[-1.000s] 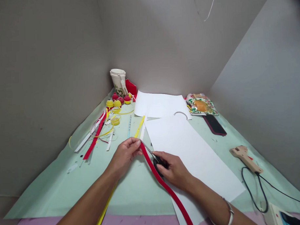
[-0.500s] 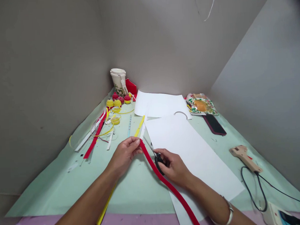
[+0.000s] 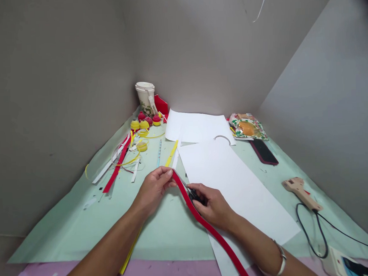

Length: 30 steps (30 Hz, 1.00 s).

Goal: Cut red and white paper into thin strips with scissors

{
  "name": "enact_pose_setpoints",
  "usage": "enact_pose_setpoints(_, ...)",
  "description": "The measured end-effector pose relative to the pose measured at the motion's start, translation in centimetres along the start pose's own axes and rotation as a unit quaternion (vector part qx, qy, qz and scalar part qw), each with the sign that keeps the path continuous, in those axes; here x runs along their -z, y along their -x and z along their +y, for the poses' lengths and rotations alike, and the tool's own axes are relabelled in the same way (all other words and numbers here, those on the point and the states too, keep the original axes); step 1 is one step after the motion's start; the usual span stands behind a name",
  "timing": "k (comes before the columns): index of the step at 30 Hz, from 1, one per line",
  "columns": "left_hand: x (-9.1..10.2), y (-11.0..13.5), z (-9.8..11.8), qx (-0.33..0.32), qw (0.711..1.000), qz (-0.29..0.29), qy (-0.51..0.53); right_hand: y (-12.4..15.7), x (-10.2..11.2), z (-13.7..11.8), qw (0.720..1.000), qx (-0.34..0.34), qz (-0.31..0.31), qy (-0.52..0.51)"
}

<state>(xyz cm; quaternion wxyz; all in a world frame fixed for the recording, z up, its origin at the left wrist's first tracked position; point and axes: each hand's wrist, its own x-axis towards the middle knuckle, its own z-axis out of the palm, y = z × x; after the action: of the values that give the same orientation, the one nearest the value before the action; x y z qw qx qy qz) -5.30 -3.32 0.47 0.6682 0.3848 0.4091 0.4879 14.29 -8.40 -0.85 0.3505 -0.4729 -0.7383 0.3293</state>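
My left hand (image 3: 157, 185) pinches the upper end of a long red strip (image 3: 201, 220), which curves down past my right hand to the bottom edge. My right hand (image 3: 215, 205) is closed round black-handled scissors (image 3: 194, 195). Their blades lie along the strip's right edge near my left fingertips, partly behind the strip; whether they are cutting I cannot tell. Just beyond my left fingers lie a yellow strip (image 3: 172, 153) and a white strip (image 3: 176, 156). Another yellow strip (image 3: 129, 256) shows under my left forearm.
White paper sheets (image 3: 234, 184) lie at the centre and right. Red, white and yellow strips, yellow-and-red balls (image 3: 144, 124) and a white cup (image 3: 145, 97) are at the left. A phone (image 3: 263, 152), a snack packet (image 3: 247, 127), a corded glue gun (image 3: 300, 192) and a power strip (image 3: 336, 263) stand right.
The scissor blades have swung in closer against the red strip, and the black handles have drawn together. My left hand keeps its pinch on the strip's end.
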Motion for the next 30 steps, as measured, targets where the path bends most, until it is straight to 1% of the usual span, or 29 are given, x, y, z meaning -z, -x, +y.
enact_pose_setpoints(4, -0.02, 0.04, 0.0, 0.0, 1.0, -0.002, -0.005, 0.02, -0.16, 0.33, 1.0, -0.001, 0.005, -0.003)
enact_pose_setpoints(10, -0.25, 0.15, 0.15, 0.015, 1.0, 0.01, 0.002, -0.12, -0.12, 0.55, 0.998, -0.05, 0.017, -0.032)
enact_pose_setpoints(12, -0.27, 0.15, 0.19, 0.021, 1.0, 0.015, 0.002, -0.15, -0.05, 0.5, 0.998, -0.056, 0.01, -0.04)
enact_pose_setpoints(16, -0.23, 0.17, 0.27, 0.005, 0.999, 0.021, 0.025, -0.17, 0.09, 0.29, 0.998, -0.051, -0.012, -0.028)
enact_pose_setpoints(21, -0.23, 0.24, 0.38, 0.001, 0.999, 0.013, 0.033, -0.12, 0.19, 0.23, 0.999, -0.048, -0.014, -0.012)
enact_pose_setpoints(26, -0.15, 0.01, 0.28, -0.002, 0.998, 0.041, 0.054, 0.06, 0.09, 0.3, 1.0, -0.021, -0.016, 0.005)
enact_pose_setpoints(30, -0.09, -0.1, 0.17, 0.007, 0.996, 0.051, 0.074, 0.17, -0.03, 0.36, 1.0, -0.009, -0.019, 0.02)
